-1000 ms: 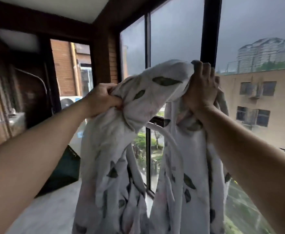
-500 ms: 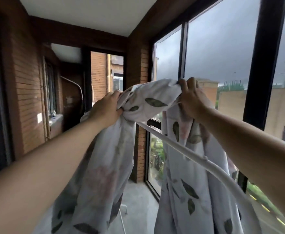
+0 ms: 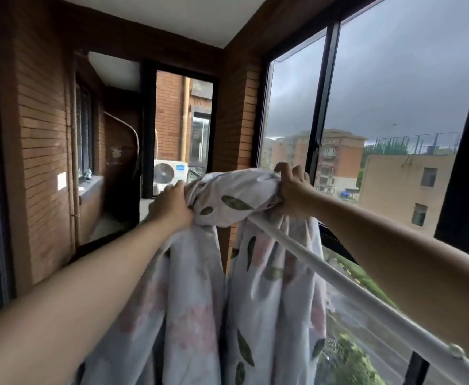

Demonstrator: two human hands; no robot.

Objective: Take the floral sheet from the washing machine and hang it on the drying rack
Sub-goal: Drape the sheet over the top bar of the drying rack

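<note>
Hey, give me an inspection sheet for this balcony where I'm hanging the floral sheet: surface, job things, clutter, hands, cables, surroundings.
Surface: grey window ledge on the left wall, with a small item too small to identify.
Job's things: floral sheet bunched over the white rack rail, hanging down both sides.
Clutter: air-conditioner unit beyond the far opening.
Hands: left hand and right hand each grip the sheet's bunched top.
Cables: one thin pipe or cable curves down the far wall.
Surroundings: brick walls, large windows, buildings outside.

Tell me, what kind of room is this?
Probably an enclosed balcony in an upstairs flat: brick walls, big windows looking down on streets and buildings, and a white drying rack rail with the floral sheet over it.
</note>
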